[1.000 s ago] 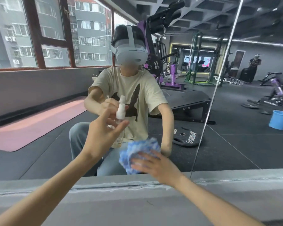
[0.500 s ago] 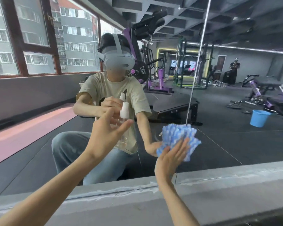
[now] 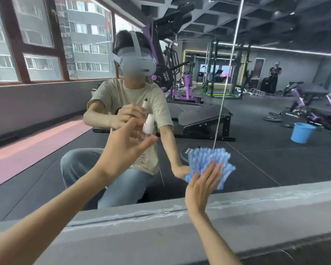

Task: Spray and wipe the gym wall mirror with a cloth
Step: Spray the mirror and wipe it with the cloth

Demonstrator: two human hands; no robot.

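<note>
Closest in, the grey ledge (image 3: 256, 217) runs under the glass. Above it my right hand (image 3: 203, 186) lies flat, fingers straight, pressing the blue cloth (image 3: 210, 163) onto the mirror (image 3: 275, 159) at 4 o'clock, right on the panel seam (image 3: 223, 104). At centre, my left hand (image 3: 122, 150) has its grip wrapped round the spray bottle (image 3: 147, 127), nozzle towards the glass. I judge we're mid-wipe down low, with the tall glass above left to do. Reflected at 3 o'clock is a blue bucket (image 3: 302, 132). Nothing seems to block the cloth.
</note>
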